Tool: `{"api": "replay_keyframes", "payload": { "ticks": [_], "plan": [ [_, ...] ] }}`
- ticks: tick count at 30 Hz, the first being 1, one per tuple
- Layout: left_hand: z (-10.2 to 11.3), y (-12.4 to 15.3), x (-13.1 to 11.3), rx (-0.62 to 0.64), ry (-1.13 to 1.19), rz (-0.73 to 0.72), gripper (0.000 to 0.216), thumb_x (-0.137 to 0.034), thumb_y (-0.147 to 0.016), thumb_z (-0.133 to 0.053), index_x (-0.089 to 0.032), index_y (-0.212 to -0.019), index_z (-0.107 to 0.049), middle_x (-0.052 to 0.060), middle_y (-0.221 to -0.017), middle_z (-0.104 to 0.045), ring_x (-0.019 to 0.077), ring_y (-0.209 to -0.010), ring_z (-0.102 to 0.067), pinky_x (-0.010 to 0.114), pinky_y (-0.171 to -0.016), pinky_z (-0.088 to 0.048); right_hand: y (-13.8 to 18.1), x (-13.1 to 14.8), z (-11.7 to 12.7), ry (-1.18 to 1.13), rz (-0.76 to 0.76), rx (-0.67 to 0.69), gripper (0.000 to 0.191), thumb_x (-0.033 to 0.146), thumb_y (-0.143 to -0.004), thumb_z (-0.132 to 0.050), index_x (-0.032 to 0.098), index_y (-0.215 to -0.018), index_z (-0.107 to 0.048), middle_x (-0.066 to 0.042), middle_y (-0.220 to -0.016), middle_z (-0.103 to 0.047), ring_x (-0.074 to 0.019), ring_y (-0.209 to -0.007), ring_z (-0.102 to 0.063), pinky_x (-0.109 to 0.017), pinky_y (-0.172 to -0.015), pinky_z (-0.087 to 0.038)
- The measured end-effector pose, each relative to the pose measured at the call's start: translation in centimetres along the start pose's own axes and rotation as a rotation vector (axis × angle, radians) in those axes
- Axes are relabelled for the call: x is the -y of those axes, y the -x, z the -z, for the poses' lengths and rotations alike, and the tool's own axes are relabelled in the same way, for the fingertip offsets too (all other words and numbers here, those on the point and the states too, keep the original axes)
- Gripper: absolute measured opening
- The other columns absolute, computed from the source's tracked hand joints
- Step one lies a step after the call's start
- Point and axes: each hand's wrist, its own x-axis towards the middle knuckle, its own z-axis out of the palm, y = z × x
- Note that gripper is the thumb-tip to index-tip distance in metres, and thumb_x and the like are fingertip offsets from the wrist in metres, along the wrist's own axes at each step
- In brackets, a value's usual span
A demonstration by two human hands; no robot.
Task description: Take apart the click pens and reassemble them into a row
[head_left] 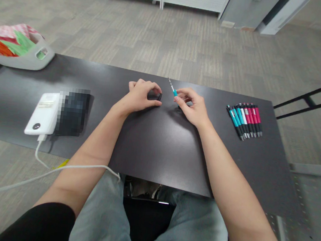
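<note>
Above the far middle of the dark table, my right hand (192,105) pinches a teal pen barrel (175,93). Out of its end sticks a white refill with a small spring (170,84) near the tip, pointing up and to the left. Facing it, my left hand (141,94) is curled with thumb and index finger around a short black pen part (159,97), which looks like the front grip. The two pen parts are apart. My fingers partly cover both of them.
To the right lies a row of several pens (244,120), teal, white and pink. On the left are a white power bank (44,113) with a white cable (85,167) crossing my left forearm, and a blurred dark object (73,112). A white basket (37,58) holds colourful bags.
</note>
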Motion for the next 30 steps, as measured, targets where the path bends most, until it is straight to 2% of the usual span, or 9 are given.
{"api": "replay_keyframes", "payload": {
  "ticks": [3, 6, 8, 11, 14, 19, 23, 30],
  "plan": [
    [-0.2, -0.2, -0.2, 0.039, 0.216, -0.118, 0.034, -0.030, -0.090, -0.088, -0.031, -0.123, -0.081, 0.003, -0.106, -0.085, 0.0291, -0.104, -0.078, 0.052, -0.113, -0.054, -0.1, 0.0, 0.0, -0.011, -0.001, -0.028, 0.063, 0.093, -0.096, -0.081, 0.034, -0.119, -0.084, -0.003, -0.097, -0.084, -0.0272, -0.088, -0.077, -0.045, -0.085, -0.064],
    [-0.3, -0.5, -0.5, -0.055, 0.384, -0.208, 0.032, -0.029, -0.094, -0.081, -0.028, -0.125, -0.082, 0.006, -0.113, -0.085, 0.0253, -0.104, -0.080, 0.043, -0.105, -0.062, -0.2, -0.2, 0.1, -0.024, 0.017, -0.100, 0.058, 0.089, -0.098, -0.081, 0.034, -0.118, -0.084, -0.002, -0.096, -0.082, -0.0265, -0.091, -0.076, -0.043, -0.085, -0.062],
    [-0.3, -0.7, -0.6, -0.153, 0.434, -0.174, 0.032, -0.029, -0.095, -0.080, -0.025, -0.127, -0.083, 0.008, -0.120, -0.085, 0.0243, -0.108, -0.081, 0.040, -0.103, -0.065, -0.4, -0.4, 0.3, -0.017, 0.022, -0.142, 0.058, 0.089, -0.098, -0.080, 0.034, -0.116, -0.085, -0.002, -0.094, -0.079, -0.0259, -0.090, -0.074, -0.042, -0.085, -0.061],
    [0.0, -1.1, -0.4, -0.275, 0.534, -0.049, 0.037, -0.030, -0.095, -0.087, -0.024, -0.131, -0.081, 0.008, -0.121, -0.087, 0.0229, -0.107, -0.083, 0.037, -0.101, -0.067, -0.4, -0.6, 0.4, 0.008, 0.012, -0.185, 0.057, 0.089, -0.098, -0.079, 0.035, -0.114, -0.086, -0.002, -0.092, -0.076, -0.0261, -0.089, -0.069, -0.043, -0.086, -0.060],
    [0.3, -1.5, 0.3, -0.348, 0.644, 0.019, 0.047, -0.040, -0.092, -0.098, -0.025, -0.131, -0.077, 0.010, -0.124, -0.087, 0.0232, -0.114, -0.085, 0.036, -0.104, -0.068, -0.4, -0.8, 0.6, 0.047, 0.025, -0.192, 0.050, 0.083, -0.101, -0.079, 0.035, -0.114, -0.087, -0.003, -0.097, -0.077, -0.0279, -0.092, -0.067, -0.047, -0.092, -0.059],
    [0.3, -1.7, 1.2, -0.370, 0.751, -0.001, 0.059, -0.060, -0.088, -0.102, -0.027, -0.129, -0.075, 0.012, -0.131, -0.087, 0.0254, -0.119, -0.085, 0.040, -0.110, -0.069, -0.4, -0.9, 0.7, 0.081, 0.061, -0.157, 0.040, 0.073, -0.104, -0.079, 0.036, -0.114, -0.089, -0.005, -0.103, -0.080, -0.0299, -0.096, -0.068, -0.049, -0.096, -0.059],
    [-0.3, -2.1, 1.8, -0.379, 0.827, -0.090, 0.070, -0.070, -0.081, -0.105, -0.026, -0.127, -0.077, 0.011, -0.126, -0.089, 0.0246, -0.113, -0.086, 0.039, -0.105, -0.070, -0.4, -0.7, 0.7, 0.094, 0.067, -0.157, 0.036, 0.068, -0.105, -0.079, 0.035, -0.115, -0.088, -0.005, -0.105, -0.081, -0.0295, -0.096, -0.068, -0.049, -0.097, -0.059],
    [-0.8, -2.4, 2.0, -0.373, 0.871, -0.093, 0.072, -0.071, -0.075, -0.110, -0.026, -0.122, -0.079, 0.010, -0.121, -0.091, 0.0235, -0.108, -0.087, 0.036, -0.100, -0.071, -0.3, -0.5, 0.7, 0.108, 0.094, -0.129, 0.031, 0.061, -0.107, -0.079, 0.033, -0.114, -0.088, -0.006, -0.107, -0.082, -0.0288, -0.096, -0.069, -0.048, -0.096, -0.059]
  ]
}}
